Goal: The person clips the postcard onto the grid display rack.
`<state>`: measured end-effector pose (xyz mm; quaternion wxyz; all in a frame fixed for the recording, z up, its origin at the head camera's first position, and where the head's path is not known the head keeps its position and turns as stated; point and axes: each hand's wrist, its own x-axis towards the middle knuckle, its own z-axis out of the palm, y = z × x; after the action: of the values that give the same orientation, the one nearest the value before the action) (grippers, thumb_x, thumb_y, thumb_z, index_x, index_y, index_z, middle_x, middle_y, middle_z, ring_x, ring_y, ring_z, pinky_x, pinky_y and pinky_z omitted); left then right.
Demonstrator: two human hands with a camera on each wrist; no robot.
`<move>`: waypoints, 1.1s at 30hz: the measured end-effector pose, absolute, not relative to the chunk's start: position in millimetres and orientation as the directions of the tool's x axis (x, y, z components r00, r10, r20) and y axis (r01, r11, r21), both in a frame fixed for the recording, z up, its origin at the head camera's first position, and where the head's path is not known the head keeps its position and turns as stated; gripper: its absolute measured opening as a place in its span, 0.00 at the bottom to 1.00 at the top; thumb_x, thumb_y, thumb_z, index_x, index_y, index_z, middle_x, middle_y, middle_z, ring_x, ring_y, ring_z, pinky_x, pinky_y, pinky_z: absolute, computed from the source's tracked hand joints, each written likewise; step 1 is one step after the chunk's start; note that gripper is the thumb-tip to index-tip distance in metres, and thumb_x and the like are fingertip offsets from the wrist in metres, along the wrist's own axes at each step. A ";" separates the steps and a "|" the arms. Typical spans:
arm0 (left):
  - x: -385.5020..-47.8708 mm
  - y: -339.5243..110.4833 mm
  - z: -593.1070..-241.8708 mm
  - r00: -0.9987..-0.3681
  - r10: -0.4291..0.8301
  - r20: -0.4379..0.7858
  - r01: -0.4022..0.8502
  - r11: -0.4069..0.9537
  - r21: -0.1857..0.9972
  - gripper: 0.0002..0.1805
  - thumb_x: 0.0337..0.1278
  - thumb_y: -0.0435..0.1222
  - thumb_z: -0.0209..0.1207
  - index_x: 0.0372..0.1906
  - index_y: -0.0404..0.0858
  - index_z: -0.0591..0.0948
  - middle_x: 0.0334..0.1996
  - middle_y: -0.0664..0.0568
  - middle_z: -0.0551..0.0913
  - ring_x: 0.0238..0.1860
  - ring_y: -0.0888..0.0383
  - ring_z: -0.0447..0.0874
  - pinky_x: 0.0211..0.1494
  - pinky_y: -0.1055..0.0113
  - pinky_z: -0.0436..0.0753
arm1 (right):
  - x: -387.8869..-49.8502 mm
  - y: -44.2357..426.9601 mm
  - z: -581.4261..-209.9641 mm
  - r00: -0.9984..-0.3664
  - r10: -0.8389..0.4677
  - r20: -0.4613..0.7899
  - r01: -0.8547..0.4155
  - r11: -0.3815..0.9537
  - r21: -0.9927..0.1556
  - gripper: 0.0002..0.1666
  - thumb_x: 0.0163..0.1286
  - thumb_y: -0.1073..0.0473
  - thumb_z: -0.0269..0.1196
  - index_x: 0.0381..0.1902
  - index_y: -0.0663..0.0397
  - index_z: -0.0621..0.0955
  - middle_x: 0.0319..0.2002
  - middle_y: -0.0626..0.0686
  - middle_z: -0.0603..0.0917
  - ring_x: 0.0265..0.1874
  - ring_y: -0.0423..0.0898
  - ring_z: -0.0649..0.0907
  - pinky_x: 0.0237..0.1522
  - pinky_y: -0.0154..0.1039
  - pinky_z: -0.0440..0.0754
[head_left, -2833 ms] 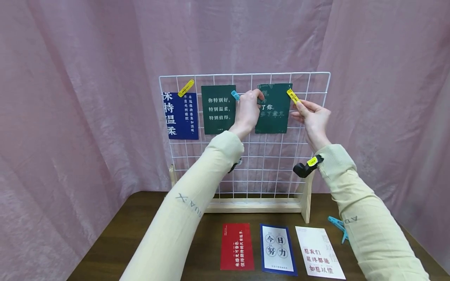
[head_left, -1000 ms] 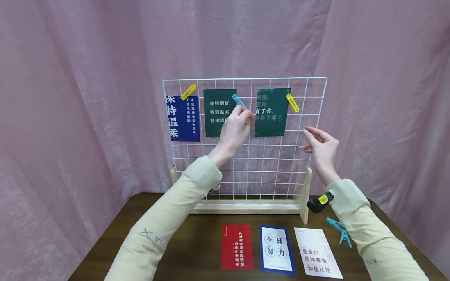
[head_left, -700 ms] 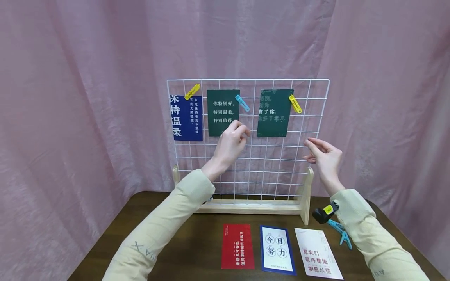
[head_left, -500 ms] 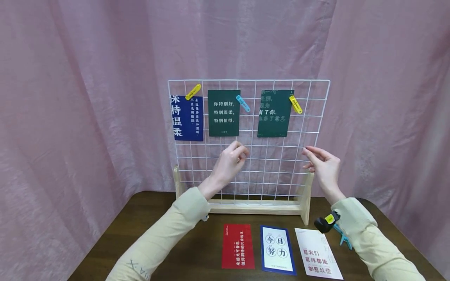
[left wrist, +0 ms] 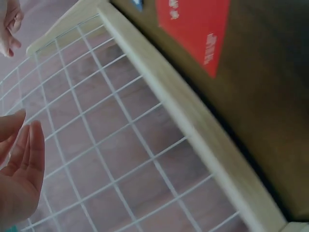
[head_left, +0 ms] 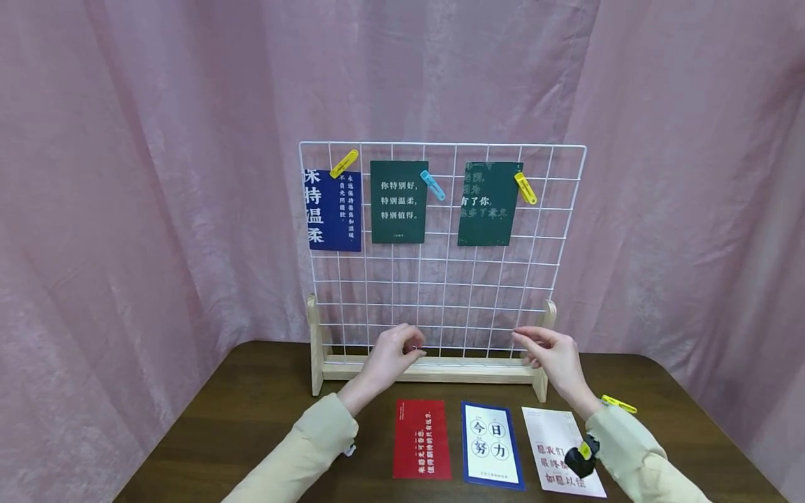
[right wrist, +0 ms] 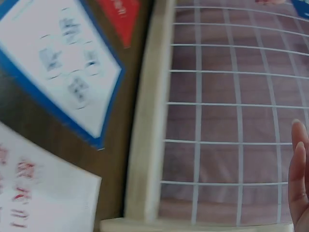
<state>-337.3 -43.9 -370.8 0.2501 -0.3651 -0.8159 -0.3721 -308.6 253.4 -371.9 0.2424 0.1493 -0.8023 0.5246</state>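
One white wire grid [head_left: 444, 284], upright in a wooden stand [head_left: 465, 376], head-view centre; before its base, left hand [head_left: 388, 358] (6 o'clock) and right hand [head_left: 556, 355] (4 o'clock), fingers loosely bent, gripping nothing visible. A knock on the grid could plausibly loosen the navy card [head_left: 335, 213] (10 o'clock), green card [head_left: 399, 204] (12) and second green card [head_left: 487, 206] (2), each apparently fixed near its own 1 o'clock corner; all hang flat, pale-lettered. Smallest: yellow clip [head_left: 344, 164], light-blue clip [head_left: 433, 185], second yellow clip [head_left: 525, 188], slanted.
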 end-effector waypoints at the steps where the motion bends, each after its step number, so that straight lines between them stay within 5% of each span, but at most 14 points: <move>1: -336.9 -45.7 -375.2 -0.617 0.415 0.669 0.777 0.456 0.434 0.11 0.39 0.23 0.66 0.28 0.37 0.78 0.27 0.55 0.76 0.26 0.62 0.74 0.30 0.72 0.75 | -309.8 254.6 -378.9 -0.845 0.001 0.534 -0.484 0.419 -0.768 0.14 0.60 0.59 0.63 0.42 0.61 0.82 0.27 0.53 0.83 0.15 0.50 0.79 0.18 0.38 0.77; 10: -334.2 -55.5 -401.8 -0.698 0.469 0.542 0.716 0.484 0.504 0.09 0.38 0.26 0.67 0.26 0.36 0.78 0.24 0.53 0.76 0.23 0.63 0.74 0.28 0.72 0.74 | -304.9 257.8 -410.6 -0.904 -0.195 0.381 -0.426 0.489 -0.761 0.12 0.61 0.62 0.62 0.42 0.62 0.81 0.30 0.51 0.83 0.15 0.52 0.78 0.19 0.41 0.77; 20: -337.0 -60.2 -430.1 -0.740 0.544 0.395 0.665 0.506 0.549 0.15 0.29 0.29 0.73 0.28 0.36 0.79 0.25 0.50 0.76 0.29 0.52 0.76 0.32 0.69 0.74 | -299.1 270.0 -428.0 -0.800 -0.407 0.441 -0.592 0.655 -0.469 0.08 0.61 0.58 0.63 0.38 0.52 0.83 0.31 0.45 0.83 0.19 0.37 0.78 0.19 0.32 0.75; 26: -341.2 -65.2 -441.8 -0.774 0.543 0.327 0.628 0.588 0.510 0.19 0.28 0.33 0.74 0.31 0.33 0.80 0.27 0.53 0.74 0.32 0.55 0.73 0.35 0.68 0.73 | -295.1 286.2 -435.7 -0.768 -0.393 0.505 -0.587 0.748 -0.310 0.06 0.56 0.60 0.66 0.34 0.45 0.84 0.30 0.39 0.82 0.23 0.31 0.76 0.22 0.32 0.74; 33: -345.8 -67.5 -447.8 -0.793 0.531 0.299 0.602 0.603 0.524 0.20 0.27 0.33 0.75 0.32 0.33 0.80 0.28 0.53 0.74 0.33 0.54 0.73 0.36 0.67 0.73 | -290.4 307.7 -440.0 -0.748 -0.358 0.559 -0.572 0.774 -0.270 0.08 0.51 0.64 0.69 0.32 0.50 0.85 0.30 0.43 0.83 0.26 0.35 0.79 0.25 0.34 0.77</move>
<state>-345.8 -67.5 -447.8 0.0565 -0.3169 -0.8934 -0.3133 -290.4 307.7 -440.0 0.2459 0.2559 -0.9092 0.2177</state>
